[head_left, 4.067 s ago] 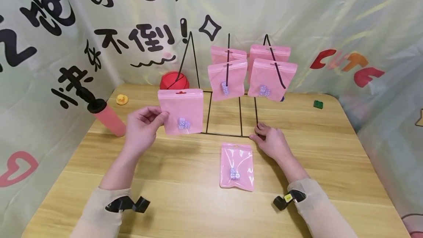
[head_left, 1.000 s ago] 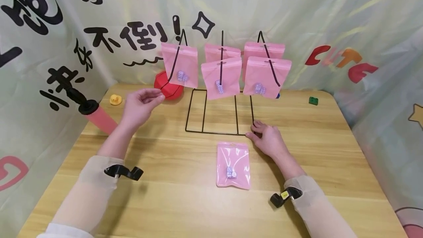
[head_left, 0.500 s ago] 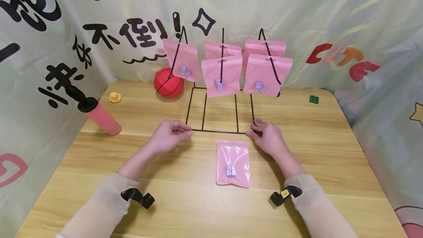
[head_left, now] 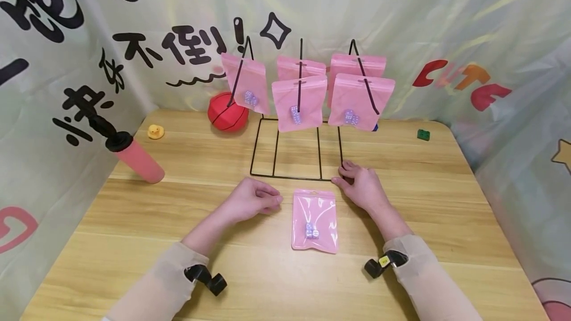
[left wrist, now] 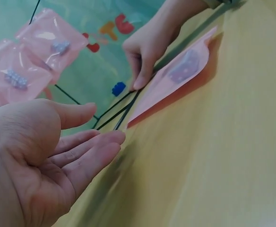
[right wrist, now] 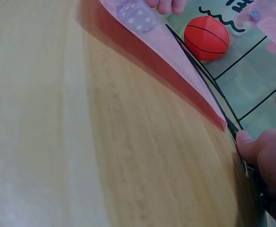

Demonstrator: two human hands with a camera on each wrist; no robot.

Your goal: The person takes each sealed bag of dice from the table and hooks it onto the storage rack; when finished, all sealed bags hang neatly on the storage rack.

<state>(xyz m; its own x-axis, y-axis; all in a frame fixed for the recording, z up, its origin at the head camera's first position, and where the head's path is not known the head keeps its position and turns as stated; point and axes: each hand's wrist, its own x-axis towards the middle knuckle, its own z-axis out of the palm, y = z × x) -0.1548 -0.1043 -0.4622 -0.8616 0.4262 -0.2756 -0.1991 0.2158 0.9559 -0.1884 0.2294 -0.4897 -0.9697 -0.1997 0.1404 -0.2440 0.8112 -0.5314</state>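
Observation:
My left hand [head_left: 253,200] is just left of a pink zip bag [head_left: 314,241] with dice inside that lies flat on the table. Its thumb and fingers [left wrist: 88,161] are apart with nothing between them. At the front right corner of a black wire display rack [head_left: 294,178], my right hand [head_left: 360,187] pinches the frame; its thumb [right wrist: 245,144] shows on the wire. Several pink bags of dice hang on the rack's hooks: one bag [head_left: 245,80] on the left hook, two each on the middle [head_left: 308,118] and right [head_left: 379,98] hooks.
A red ball [head_left: 228,118] sits behind the rack's left side. To the left are a yellow toy duck [head_left: 155,132] and a pink cylinder with a black top [head_left: 140,162]. A green toy brick [head_left: 423,134] stands at the back right, before the printed curtain [head_left: 424,24].
My left hand held a bag, which now hangs on the left hook. The hand has since come down and right toward the bag on the table. My right hand stays at the rack corner.

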